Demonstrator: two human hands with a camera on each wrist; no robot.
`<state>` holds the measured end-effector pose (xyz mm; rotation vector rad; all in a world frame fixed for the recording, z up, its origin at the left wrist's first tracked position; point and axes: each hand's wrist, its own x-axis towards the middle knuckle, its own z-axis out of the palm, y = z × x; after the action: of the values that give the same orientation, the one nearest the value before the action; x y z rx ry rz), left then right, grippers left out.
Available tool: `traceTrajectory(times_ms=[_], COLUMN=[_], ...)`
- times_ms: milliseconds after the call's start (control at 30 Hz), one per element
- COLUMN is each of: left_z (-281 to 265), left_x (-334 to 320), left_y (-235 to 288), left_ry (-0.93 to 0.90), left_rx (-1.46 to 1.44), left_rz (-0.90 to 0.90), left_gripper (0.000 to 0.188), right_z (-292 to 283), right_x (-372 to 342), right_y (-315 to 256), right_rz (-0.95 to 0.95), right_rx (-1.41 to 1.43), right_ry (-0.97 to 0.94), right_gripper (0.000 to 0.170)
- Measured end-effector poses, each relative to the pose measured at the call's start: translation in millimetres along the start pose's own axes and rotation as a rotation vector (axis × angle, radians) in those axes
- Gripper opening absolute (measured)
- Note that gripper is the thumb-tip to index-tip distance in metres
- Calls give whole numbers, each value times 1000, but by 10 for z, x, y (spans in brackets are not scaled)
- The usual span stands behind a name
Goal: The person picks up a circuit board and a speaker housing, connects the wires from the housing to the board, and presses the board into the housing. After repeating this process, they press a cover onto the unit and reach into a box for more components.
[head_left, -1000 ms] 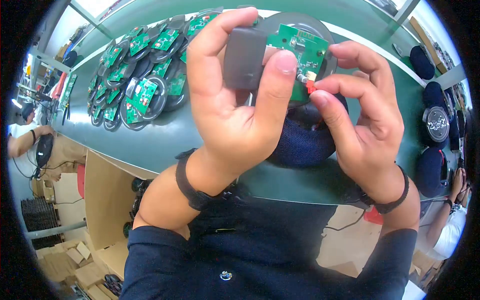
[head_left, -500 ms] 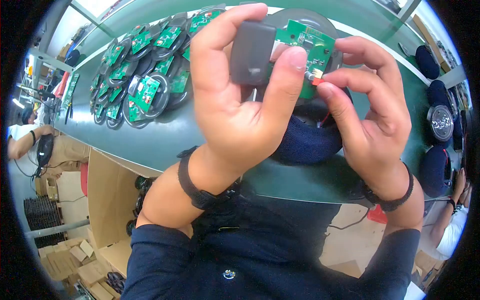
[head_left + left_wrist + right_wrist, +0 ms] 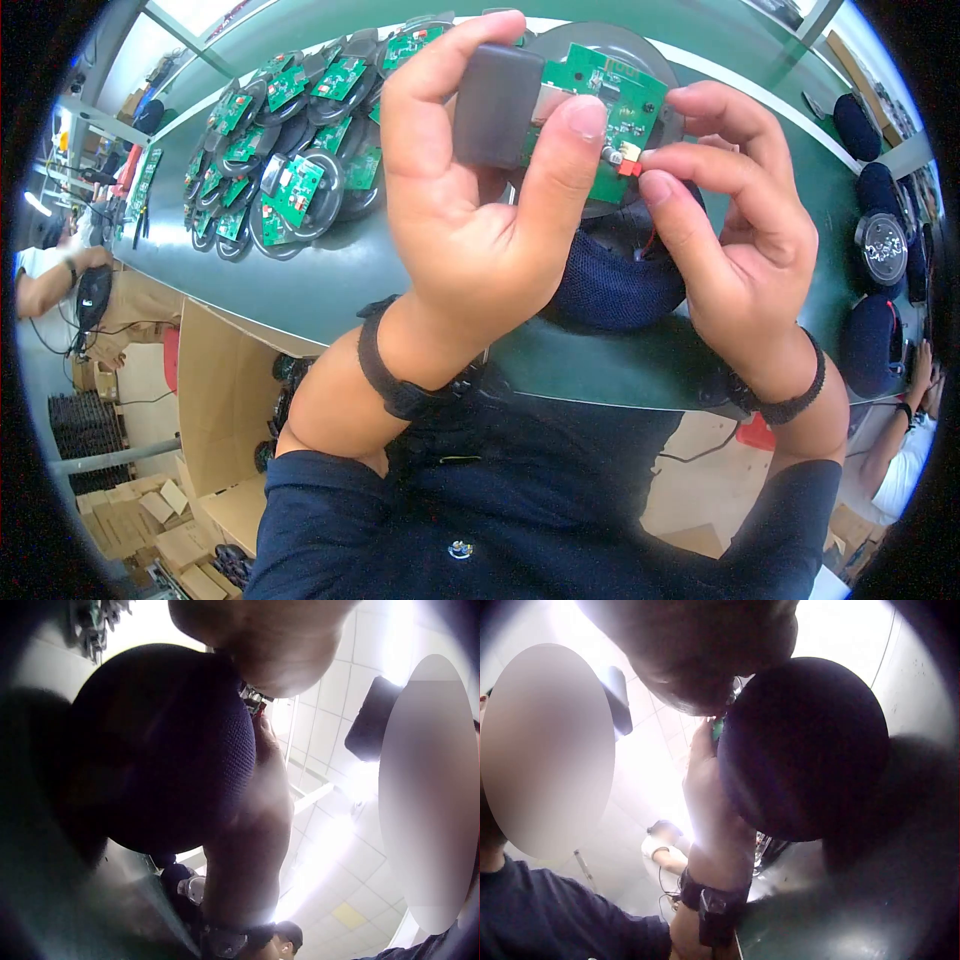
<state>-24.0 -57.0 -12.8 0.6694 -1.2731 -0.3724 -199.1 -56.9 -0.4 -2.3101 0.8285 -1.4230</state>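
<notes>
In the head view my left hand [image 3: 470, 200] grips a green circuit board [image 3: 640, 95] and the dark grey block [image 3: 497, 105] at its left, thumb across the board's front. A translucent disc [image 3: 600, 35] shows behind the board. My right thumb and forefinger pinch the right edge of a red plug [image 3: 629, 169], which touches a white socket at the board's lower right; my right hand [image 3: 745, 225] has its other fingers bent. Below the board stands a round, dark blue mesh-covered body [image 3: 615, 290], with a red wire inside. This body [image 3: 165, 750] hides much in the left wrist view.
Several discs with green boards [image 3: 290, 190] lie piled at the left of the green table [image 3: 300, 290]. Dark mesh bodies [image 3: 868, 345] line the right side. A cardboard box [image 3: 225, 400] is below the table's left edge. Other people are at both sides.
Both hands and the board shift right, then slightly back left. My right fingertips sit farther toward the red plug's right edge, leaving more of it visible.
</notes>
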Motion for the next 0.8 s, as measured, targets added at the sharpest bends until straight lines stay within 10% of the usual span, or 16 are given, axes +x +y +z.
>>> traceTrajectory(times_ms=[800], left_z=[-52], left_x=[-51], left_y=[-92], left_ry=[-113], left_rx=[-165], left_rz=[-18], left_gripper=[50], right_z=[-165], right_x=[152], right_y=[-77], right_rz=[394], right_rx=[246], right_ry=[-216], right_gripper=[12])
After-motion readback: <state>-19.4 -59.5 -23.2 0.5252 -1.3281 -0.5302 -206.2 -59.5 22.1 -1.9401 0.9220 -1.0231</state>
